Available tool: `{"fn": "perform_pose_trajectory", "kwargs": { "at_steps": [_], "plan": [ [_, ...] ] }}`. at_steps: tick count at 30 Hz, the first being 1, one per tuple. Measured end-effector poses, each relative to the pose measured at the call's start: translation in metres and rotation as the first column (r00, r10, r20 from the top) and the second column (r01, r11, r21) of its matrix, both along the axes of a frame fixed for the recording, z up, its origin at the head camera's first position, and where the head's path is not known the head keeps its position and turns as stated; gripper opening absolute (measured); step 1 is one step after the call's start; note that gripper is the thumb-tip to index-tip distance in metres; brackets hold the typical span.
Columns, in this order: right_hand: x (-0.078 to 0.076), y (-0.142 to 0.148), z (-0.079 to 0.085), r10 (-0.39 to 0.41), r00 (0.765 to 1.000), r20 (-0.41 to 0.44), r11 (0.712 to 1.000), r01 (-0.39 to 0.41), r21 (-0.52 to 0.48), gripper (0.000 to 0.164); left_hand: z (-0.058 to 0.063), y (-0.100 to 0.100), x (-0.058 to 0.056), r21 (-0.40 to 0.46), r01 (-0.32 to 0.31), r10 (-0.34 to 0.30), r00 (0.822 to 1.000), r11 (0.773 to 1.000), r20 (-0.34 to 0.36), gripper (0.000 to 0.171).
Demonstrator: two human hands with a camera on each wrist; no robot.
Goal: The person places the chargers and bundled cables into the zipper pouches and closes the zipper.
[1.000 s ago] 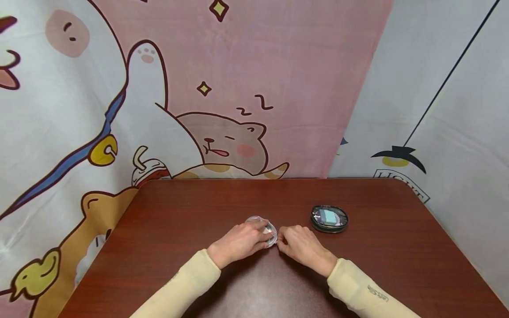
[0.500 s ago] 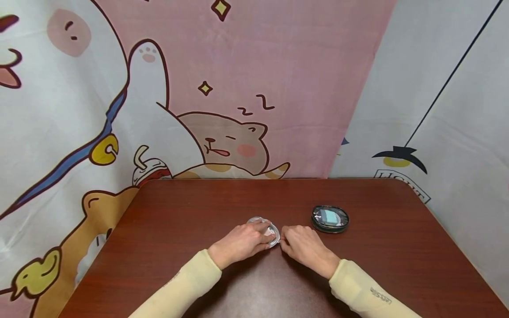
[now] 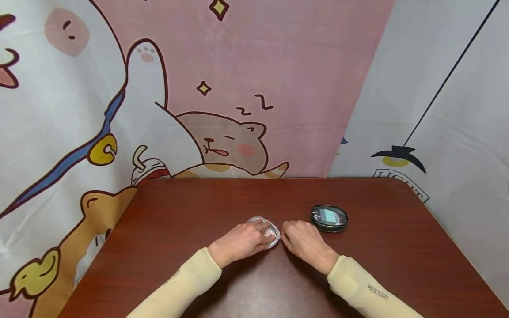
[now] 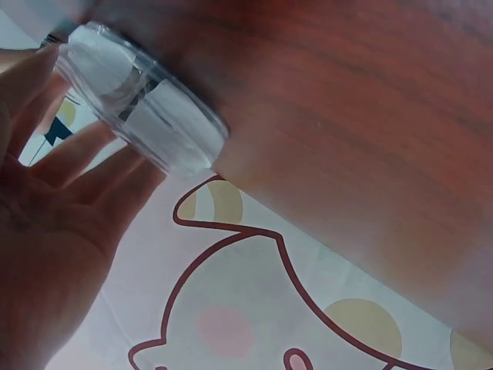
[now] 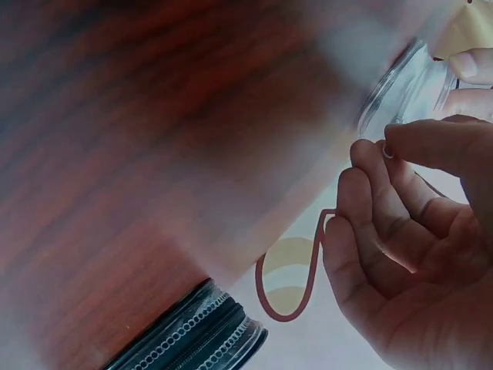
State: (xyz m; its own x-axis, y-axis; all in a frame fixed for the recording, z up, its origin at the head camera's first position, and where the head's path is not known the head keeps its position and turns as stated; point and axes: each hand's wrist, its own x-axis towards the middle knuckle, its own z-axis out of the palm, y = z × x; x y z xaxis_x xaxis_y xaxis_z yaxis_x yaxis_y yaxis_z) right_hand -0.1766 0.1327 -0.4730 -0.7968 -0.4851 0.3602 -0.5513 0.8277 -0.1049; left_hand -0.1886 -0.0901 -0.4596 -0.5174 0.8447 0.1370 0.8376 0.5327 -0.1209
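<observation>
Near the middle of the table lies a small round clear zip pouch (image 3: 276, 234) with whitish contents, seen side-on in the left wrist view as a clear case (image 4: 173, 123). My left hand (image 3: 242, 240) holds it, fingers over the top and thumb at the near side. At the pouch's right edge, my right hand (image 3: 304, 243) has its thumb and forefinger pinched together. In the right wrist view a tiny pale zipper pull (image 5: 388, 153) shows between those fingertips, with the other fingers curled beside them.
A black-edged oval pouch (image 3: 329, 218) with a clear top and a pale blue item inside lies just beyond the right hand. The brown wooden table (image 3: 207, 198) ends at a cartoon-printed cloth (image 3: 302, 88) behind it.
The clear pouch has shifted slightly right under the left hand. My right hand has moved a little right and away from me. The black-edged pouch stays put.
</observation>
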Motion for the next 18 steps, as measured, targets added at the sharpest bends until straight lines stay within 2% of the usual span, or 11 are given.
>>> {"fn": "perform_pose_trajectory", "kwargs": {
  "at_steps": [4, 9, 13, 15, 18],
  "plan": [
    [-0.0017, 0.0008, 0.0007, 0.007, 1.000, 0.010, 1.000, -0.007, 0.004, 0.023, 0.0025, 0.0008, -0.0039, -0.005, 0.038, -0.038, 0.998, 0.999, 0.045, 0.024],
    [-0.0058, 0.0013, 0.0024, -0.008, 1.000, -0.022, 1.000, 0.008, 0.004, 0.023, 0.0046, 0.0008, -0.0055, -0.023, 0.047, -0.044, 0.994, 0.999, 0.100, 0.024],
    [-0.0068, 0.0028, 0.0017, -0.006, 0.999, 0.032, 1.000, 0.007, -0.019, 0.020, 0.0074, -0.0013, -0.0069, -0.013, 0.060, -0.058, 0.985, 0.998, 0.160, 0.025],
    [-0.0057, 0.0043, 0.0009, 0.007, 0.997, 0.073, 0.999, -0.005, -0.033, 0.021, 0.0087, -0.0032, -0.0081, 0.013, 0.077, -0.078, 0.977, 0.997, 0.197, 0.025],
    [-0.0025, 0.0071, 0.0009, 0.040, 0.991, 0.129, 0.998, -0.033, -0.057, 0.023, 0.0095, -0.0066, -0.0086, 0.068, 0.069, -0.084, 0.962, 0.995, 0.259, 0.026]
  ]
}}
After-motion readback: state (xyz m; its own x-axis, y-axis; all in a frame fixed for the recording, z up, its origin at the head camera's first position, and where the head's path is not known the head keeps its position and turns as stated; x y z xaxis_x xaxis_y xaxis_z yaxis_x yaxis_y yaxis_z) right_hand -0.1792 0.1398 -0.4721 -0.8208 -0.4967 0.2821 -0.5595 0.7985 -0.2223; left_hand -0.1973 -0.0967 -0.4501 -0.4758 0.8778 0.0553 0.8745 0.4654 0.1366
